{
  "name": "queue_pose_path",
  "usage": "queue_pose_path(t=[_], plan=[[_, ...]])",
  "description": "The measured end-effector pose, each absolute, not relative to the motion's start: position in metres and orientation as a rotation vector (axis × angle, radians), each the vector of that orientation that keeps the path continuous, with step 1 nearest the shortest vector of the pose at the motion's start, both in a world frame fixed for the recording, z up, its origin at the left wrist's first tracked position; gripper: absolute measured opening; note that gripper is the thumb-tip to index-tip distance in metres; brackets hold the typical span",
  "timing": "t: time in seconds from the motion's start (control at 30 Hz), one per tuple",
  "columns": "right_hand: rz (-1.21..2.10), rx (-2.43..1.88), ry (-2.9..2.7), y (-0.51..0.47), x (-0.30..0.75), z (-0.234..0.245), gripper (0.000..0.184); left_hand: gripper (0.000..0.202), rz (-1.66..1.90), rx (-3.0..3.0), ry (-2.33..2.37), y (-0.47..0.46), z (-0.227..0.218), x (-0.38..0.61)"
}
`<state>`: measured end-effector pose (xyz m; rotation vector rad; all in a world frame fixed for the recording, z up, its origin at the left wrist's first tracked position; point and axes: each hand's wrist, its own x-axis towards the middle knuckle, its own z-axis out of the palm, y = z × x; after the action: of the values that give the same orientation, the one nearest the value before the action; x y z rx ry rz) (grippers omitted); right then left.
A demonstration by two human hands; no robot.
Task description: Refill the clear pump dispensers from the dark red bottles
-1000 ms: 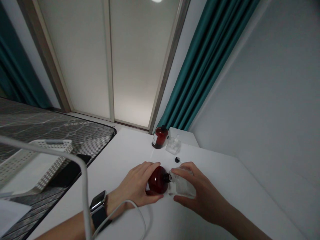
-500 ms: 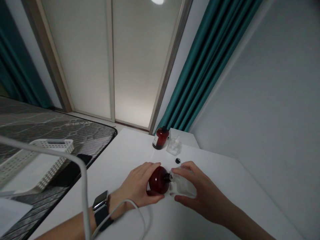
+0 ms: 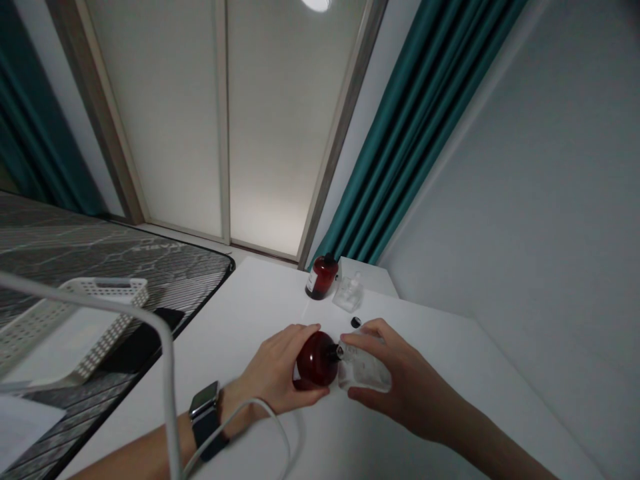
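Wrapped round a dark red-brown bottle [image 3: 316,361], my left hand [image 3: 280,367] holds it tilted to the right. The bottle's black neck [image 3: 334,353] meets the mouth of a clear glass bottle [image 3: 366,371], which my right hand [image 3: 395,380] grips between thumb and fingers. Whether liquid passes between the two necks is too small to tell. Just beyond my right fingers lies a small black cap [image 3: 355,322] on the white table [image 3: 240,313].
Farther back stand another red-brown bottle [image 3: 323,277] with a black top and a clear glass bottle [image 3: 349,292], beside a white box [image 3: 367,275]. A white basket [image 3: 83,293] is at the left. A pale cable [image 3: 169,373] crosses in front of my left forearm.
Almost nothing differs. My right hand and the clear bottle have shifted very slightly left, and the two bottles remain mouth to mouth.
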<state>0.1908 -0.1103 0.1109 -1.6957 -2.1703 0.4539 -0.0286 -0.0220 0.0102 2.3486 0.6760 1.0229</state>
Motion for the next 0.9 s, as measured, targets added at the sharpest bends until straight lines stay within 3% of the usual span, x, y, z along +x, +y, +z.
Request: queue_pose_path(t=[0.9], plan=[[0.448, -1.721, -2.259, -0.108, 0.184, 0.129, 0.062, 0.088, 1.133, 2.412, 0.680, -0.023, 0.001, -0.024]])
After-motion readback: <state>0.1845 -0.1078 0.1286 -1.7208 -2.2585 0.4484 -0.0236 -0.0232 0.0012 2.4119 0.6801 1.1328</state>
